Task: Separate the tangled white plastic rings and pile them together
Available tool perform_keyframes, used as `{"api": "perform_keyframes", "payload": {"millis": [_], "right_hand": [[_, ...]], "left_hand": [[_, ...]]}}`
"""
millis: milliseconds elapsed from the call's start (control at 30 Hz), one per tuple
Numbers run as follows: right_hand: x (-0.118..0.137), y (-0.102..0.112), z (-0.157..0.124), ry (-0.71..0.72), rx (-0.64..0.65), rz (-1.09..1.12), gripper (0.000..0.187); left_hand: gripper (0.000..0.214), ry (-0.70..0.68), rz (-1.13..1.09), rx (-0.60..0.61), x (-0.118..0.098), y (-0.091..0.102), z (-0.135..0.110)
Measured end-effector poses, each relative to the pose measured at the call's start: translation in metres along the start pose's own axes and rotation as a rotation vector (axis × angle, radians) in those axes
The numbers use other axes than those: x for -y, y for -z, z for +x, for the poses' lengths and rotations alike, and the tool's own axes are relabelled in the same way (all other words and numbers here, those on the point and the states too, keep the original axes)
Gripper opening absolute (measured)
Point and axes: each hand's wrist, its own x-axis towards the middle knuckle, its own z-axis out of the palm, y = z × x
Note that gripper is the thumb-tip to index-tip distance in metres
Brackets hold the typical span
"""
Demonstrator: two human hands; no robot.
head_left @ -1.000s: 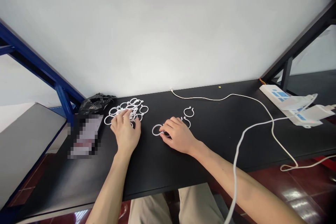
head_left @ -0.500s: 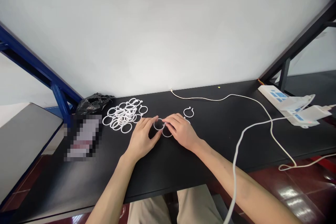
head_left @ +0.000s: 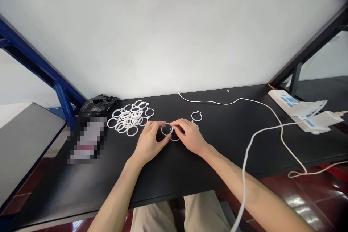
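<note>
Between my hands is a white plastic ring [head_left: 162, 130], held over the black table. My left hand [head_left: 149, 138] grips its left side, thumb below and fingers above. The fingertips of my right hand [head_left: 188, 134] pinch its right edge. Just below it, partly behind my right fingers, a second white ring [head_left: 175, 140] shows. Beyond my right hand lies a ring with an open gap [head_left: 197, 116], and another ring [head_left: 196, 124] is mostly covered by that hand. To the left of my left hand is a pile of white rings [head_left: 132, 131].
A crumpled black plastic bag [head_left: 99, 104] and a blurred-out flat item [head_left: 88, 140] are at the left of the table [head_left: 217, 127]. A white cable [head_left: 246, 159] crosses the right side and passes over my right forearm. A power strip [head_left: 285, 101] lies at far right.
Both hands and the ring keep nearly the same pose. The whole view has shifted slightly, and the rings on the table appear a little further right.
</note>
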Motion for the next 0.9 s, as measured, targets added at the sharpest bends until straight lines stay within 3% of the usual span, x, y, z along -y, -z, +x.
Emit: {"api": "perform_keyframes", "payload": {"millis": [267, 400, 533, 700, 900], "right_hand": [[0.003, 0.001, 0.0, -0.019, -0.005, -0.029, 0.017], [0.002, 0.004, 0.0, -0.058, -0.009, -0.089, 0.023], [0.001, 0.006, 0.0, -0.028, 0.042, -0.188, 0.012], [0.0, 0.006, 0.0, -0.021, 0.101, -0.207, 0.013], [0.0, 0.009, 0.001, -0.03, 0.15, -0.261, 0.009]], "left_hand": [[0.029, -0.001, 0.018, 0.0, -0.001, -0.002, -0.001], [0.029, 0.024, 0.189, -0.172, 0.008, -0.003, 0.004], [0.037, 0.172, 0.462, -0.361, 0.027, 0.001, 0.015], [0.043, 0.353, 0.551, -0.387, 0.043, 0.007, 0.021], [0.03, 0.24, 0.439, -0.377, 0.037, 0.008, 0.016]]}}
